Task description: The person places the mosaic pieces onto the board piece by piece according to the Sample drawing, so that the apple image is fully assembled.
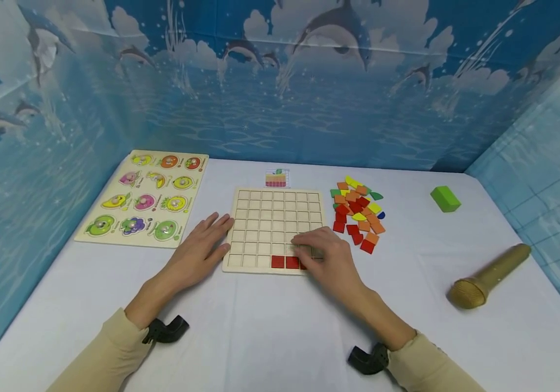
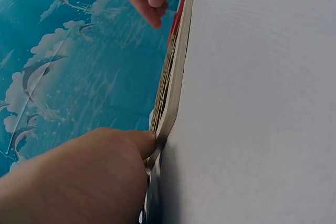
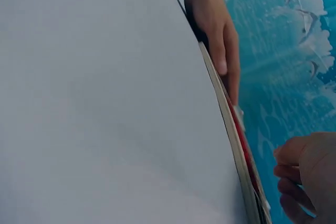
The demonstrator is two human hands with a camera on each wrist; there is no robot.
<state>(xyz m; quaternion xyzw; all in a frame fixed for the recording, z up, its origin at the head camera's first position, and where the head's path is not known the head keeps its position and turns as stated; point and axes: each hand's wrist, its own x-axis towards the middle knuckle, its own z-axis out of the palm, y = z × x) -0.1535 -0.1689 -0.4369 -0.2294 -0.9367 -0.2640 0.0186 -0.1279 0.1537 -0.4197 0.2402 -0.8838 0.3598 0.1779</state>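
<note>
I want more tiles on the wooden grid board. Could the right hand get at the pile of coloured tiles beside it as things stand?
Probably yes. The right hand rests on the wooden grid board, holding nothing I can see, and the pile of coloured square tiles lies just right of the board with only bare white tabletop between.

The grid board is lying at the centre of the counter. At its nine o'clock, the fruit puzzle is sitting; at three o'clock, the tile pile is lying just beside it. At twelve o'clock a small card is resting. Farther toward three, a block is sitting, with a microphone lying at four o'clock.
</note>
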